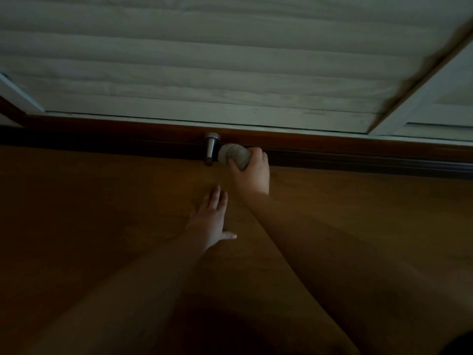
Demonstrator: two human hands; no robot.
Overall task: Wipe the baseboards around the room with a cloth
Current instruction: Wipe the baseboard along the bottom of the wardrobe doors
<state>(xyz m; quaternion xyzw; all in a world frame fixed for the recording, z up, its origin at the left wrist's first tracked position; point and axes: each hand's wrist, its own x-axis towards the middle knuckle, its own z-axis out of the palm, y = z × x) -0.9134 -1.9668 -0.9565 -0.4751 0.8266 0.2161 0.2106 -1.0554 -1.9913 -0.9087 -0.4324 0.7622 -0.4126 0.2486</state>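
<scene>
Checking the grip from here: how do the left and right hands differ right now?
The right hand curls round the balled cloth, holding it at the dark baseboard beside the metal doorstop; the left hand holds nothing. The left hand's fingers are straight, flat on the wooden floor, nearer the camera. Both are bare.

We are in a dim room of a home. We see a wooden floor [102, 201], a dark baseboard [332, 160], a metal doorstop [212, 147] and white slatted shutters [204, 60].

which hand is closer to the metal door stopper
Right. The right hand grips the cloth just beside the door stopper at the baseboard; the left hand rests flat on the floor, farther back.
</scene>
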